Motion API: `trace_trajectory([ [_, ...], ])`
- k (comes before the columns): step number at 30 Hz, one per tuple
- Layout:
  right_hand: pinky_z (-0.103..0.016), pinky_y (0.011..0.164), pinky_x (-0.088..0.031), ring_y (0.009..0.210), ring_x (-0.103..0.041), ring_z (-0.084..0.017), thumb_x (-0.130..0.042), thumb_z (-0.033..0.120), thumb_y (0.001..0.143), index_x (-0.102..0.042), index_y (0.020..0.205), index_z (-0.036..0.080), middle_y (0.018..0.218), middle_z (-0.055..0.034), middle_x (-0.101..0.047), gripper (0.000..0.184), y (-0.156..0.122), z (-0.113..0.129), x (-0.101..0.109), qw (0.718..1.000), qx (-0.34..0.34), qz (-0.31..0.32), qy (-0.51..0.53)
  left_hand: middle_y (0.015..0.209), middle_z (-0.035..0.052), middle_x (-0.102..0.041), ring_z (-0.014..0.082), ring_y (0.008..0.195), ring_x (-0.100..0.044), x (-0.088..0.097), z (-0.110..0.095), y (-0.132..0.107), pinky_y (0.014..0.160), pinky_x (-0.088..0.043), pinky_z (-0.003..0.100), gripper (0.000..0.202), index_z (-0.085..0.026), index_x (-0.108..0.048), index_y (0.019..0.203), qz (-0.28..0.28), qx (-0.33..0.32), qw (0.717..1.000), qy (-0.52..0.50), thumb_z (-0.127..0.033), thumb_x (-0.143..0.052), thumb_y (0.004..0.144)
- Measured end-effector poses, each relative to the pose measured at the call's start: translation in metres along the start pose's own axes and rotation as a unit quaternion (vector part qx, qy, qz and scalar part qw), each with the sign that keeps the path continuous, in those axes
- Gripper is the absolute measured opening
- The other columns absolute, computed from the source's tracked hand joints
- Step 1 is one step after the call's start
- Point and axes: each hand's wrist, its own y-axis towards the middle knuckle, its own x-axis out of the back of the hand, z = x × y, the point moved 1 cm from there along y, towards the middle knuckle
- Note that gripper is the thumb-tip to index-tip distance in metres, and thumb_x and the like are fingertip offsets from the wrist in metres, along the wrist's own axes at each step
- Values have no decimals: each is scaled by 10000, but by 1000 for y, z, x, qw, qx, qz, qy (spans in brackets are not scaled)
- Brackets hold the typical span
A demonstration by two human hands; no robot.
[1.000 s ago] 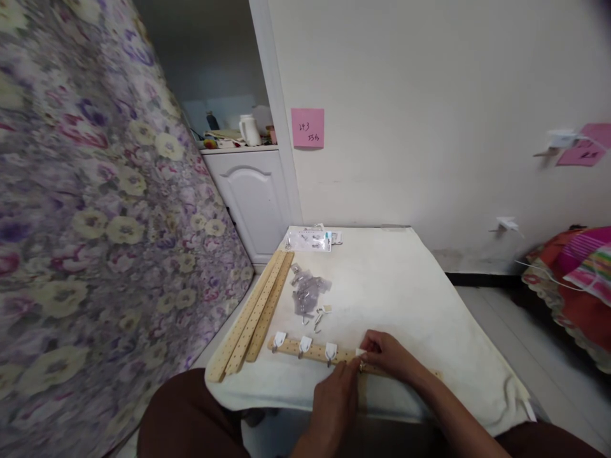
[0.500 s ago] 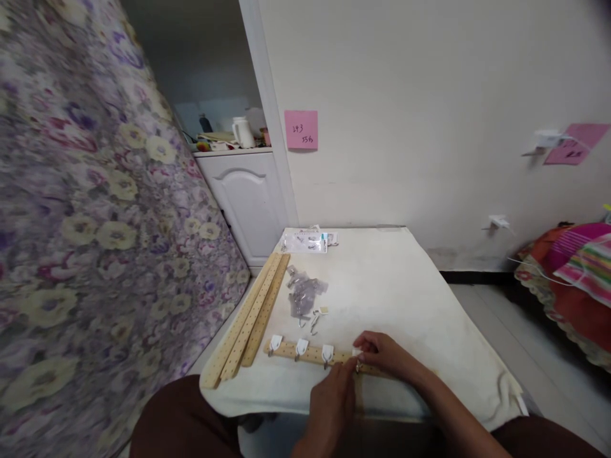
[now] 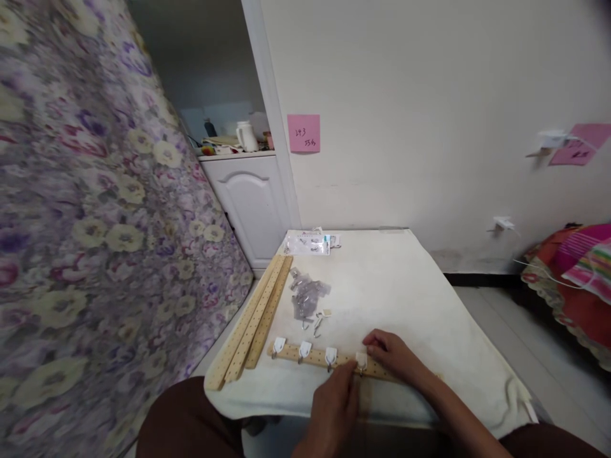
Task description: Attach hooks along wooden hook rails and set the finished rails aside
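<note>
A perforated wooden strip [image 3: 315, 357] lies across the near edge of a table covered with a white cloth [image 3: 405, 299]. Three white adhesive hooks [image 3: 304, 350] sit in a row on it. A fourth white hook [image 3: 361, 362] rests on the strip between my hands. My left hand [image 3: 334, 404] has its fingers bunched and its fingertips pressed against that hook. My right hand [image 3: 391, 356] lies curled on the strip just right of the hook, fingers touching it.
Two longer perforated wooden strips [image 3: 252, 321] lie along the table's left edge. Loose hooks and clear wrappers [image 3: 308, 299] lie mid-table, a hook package [image 3: 308, 243] at the far edge. A floral mattress [image 3: 95, 222] leans at left. A pink note [image 3: 303, 133] is on the wall.
The fourth hook has come down from my fingertips onto the strip. Both hands have lowered slightly onto it. The camera shifted a little.
</note>
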Motion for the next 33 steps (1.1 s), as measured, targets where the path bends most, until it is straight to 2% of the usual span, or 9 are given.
trace_trajectory([
  [4, -235, 554, -335, 582, -473, -122, -514, 229, 760, -614, 812, 166, 608, 31, -524, 129, -2, 1, 4, 1000, -2, -22, 13, 886, 11, -665, 153, 829, -627, 40, -4, 28, 726, -455, 246, 193, -237, -565, 924, -8, 57, 995, 87, -244, -375, 894],
  [6, -235, 556, -337, 579, -470, -120, -511, 234, 762, -609, 807, 168, 604, 34, -518, 126, -3, 3, 5, 999, -2, -31, 20, 896, 12, -651, 158, 828, -621, 57, 4, 48, 709, -435, 250, 172, -234, -551, 907, 3, 104, 977, 185, -234, -380, 883],
  [8, -237, 564, -343, 581, -471, -120, -513, 239, 762, -604, 801, 167, 603, 35, -517, 122, -2, 5, 7, 999, -2, -32, 29, 932, 40, -643, 186, 846, -620, 66, 16, 68, 710, -429, 279, 169, -217, -551, 907, 7, 121, 969, 214, -232, -386, 874],
  [12, -239, 569, -351, 582, -472, -120, -512, 242, 762, -602, 798, 169, 606, 34, -520, 121, -2, 7, 12, 999, -2, -34, 40, 986, 105, -638, 233, 859, -630, 57, 36, 95, 729, -435, 331, 180, -172, -571, 940, 24, 148, 959, 242, -216, -426, 843],
  [17, -239, 571, -357, 584, -471, -119, -518, 245, 763, -598, 787, 171, 605, 36, -509, 111, -4, 6, 20, 998, 2, -44, 53, 964, 144, -651, 237, 879, -631, 43, 44, 107, 755, -426, 341, 224, -136, -596, 917, 35, 174, 956, 234, -116, -390, 831],
  [21, -244, 578, -375, 589, -488, -121, -520, 252, 771, -598, 802, 166, 622, 27, -531, 120, -4, 7, 23, 996, 0, -53, 69, 953, 142, -646, 251, 906, -612, 52, 41, 104, 782, -409, 364, 196, -145, -588, 873, 11, 179, 967, 183, -112, -403, 816],
  [27, -259, 605, -430, 614, -550, -128, -547, 291, 784, -590, 874, 172, 677, 15, -574, 156, -7, 19, 21, 989, 13, -72, 129, 734, 10, -601, 178, 741, -588, 68, 22, 97, 682, -413, 278, 132, -207, -522, 781, -50, 172, 984, -7, -326, -476, 815],
  [30, -272, 614, -468, 668, -600, -143, -586, 327, 774, -571, 940, 179, 780, -14, -612, 222, -10, 28, 14, 976, 14, -60, 208, 693, -22, -593, 111, 520, -524, 58, 5, 94, 519, -389, 224, 232, -207, -494, 790, -37, 167, 973, -154, -437, -465, 799],
  [33, -294, 678, -494, 761, -619, -159, -675, 330, 721, -567, 1001, 189, 896, -43, -636, 332, -12, 32, 6, 960, 30, -30, 278, 644, -28, -588, 78, 412, -441, 40, -14, 88, 418, -324, 199, 315, -197, -482, 820, -18, 176, 944, -280, -504, -418, 802],
])
